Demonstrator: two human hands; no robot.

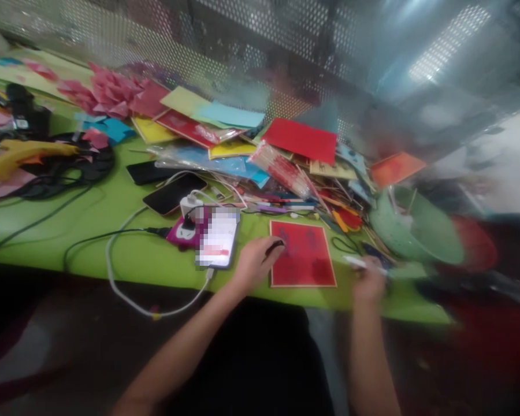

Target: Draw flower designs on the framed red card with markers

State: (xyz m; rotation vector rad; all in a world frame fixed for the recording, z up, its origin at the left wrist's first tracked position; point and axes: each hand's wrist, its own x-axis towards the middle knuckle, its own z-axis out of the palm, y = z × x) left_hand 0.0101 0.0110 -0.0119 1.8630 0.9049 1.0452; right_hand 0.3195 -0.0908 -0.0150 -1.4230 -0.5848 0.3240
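A red card (305, 263) with dark drawing on it lies near the front edge of the green table (112, 254). My left hand (255, 263) rests at the card's left edge, fingers curled round a small dark object that touches the card. To the right of the card, my right hand (368, 280) is closed round a white pen-like stick (356, 263) that points left. Motion blur hides the finer detail. Just left of my left hand a phone (219, 237) lies with its screen lit and a white cable plugged in.
A heap of coloured paper sheets (301, 140) and sticks covers the back of the table. Two dark phones (173, 193) lie left of centre. A yellow glue gun (21, 153) and black cables sit far left. A green bowl (416, 231) stands at the right.
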